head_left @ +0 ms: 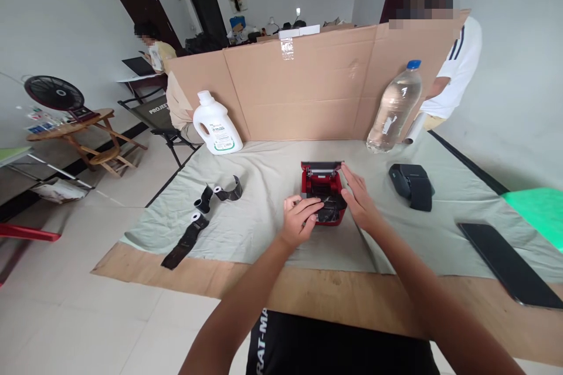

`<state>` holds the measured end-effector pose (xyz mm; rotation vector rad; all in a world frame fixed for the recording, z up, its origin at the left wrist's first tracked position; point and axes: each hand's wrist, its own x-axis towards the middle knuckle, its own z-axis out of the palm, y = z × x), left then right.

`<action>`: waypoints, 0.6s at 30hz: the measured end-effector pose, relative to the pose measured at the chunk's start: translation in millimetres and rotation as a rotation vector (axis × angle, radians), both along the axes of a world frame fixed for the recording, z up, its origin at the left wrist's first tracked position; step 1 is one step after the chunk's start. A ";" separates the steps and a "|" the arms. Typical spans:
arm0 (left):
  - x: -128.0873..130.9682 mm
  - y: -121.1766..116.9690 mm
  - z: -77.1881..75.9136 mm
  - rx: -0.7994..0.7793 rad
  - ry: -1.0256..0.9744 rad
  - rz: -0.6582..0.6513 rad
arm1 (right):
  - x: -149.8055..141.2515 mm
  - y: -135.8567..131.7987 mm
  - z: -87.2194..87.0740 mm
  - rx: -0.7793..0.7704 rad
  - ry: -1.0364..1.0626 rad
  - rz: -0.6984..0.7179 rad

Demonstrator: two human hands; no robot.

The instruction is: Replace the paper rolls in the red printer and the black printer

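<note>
A small red printer [342,217] stands on the cloth in front of me, its dark lid [322,165] raised at the back. Inside it lies black, shiny strip material [331,211]; its exact shape is partly covered. My left hand [301,218] reaches over the left side of the printer, with its fingers stretched out onto the black material. Along the right side, my right hand [359,202] is open, its fingertips at the lid's right corner and its thumb near the printer's wall.
Several black paper rolls [185,244] lie unrolled at left. A dark device with a black strip [411,183] and a black phone or tablet [505,261] are at right. A white jug [215,126] and water bottle [393,108] stand before a cardboard screen [303,91]; people are behind it.
</note>
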<state>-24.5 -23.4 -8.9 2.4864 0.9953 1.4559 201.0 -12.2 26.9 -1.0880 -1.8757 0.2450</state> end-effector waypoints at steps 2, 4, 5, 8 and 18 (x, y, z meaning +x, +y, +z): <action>0.1 -0.7 0.3 0.002 0.001 0.012 | 2.0 13.2 14.1 -0.007 -0.056 -0.004; -0.1 -1.5 0.3 0.013 -0.009 0.023 | 0.2 26.9 27.2 -0.074 -0.141 -0.035; -0.1 -1.8 0.1 0.023 -0.017 0.026 | -2.6 33.8 33.2 -0.137 -0.211 -0.043; 0.1 -1.6 -0.9 0.057 -0.037 0.019 | -18.5 55.5 48.2 -0.375 -0.564 0.007; -0.9 -0.2 -1.1 0.025 -0.213 0.053 | -42.9 76.6 70.8 -0.603 -0.915 0.059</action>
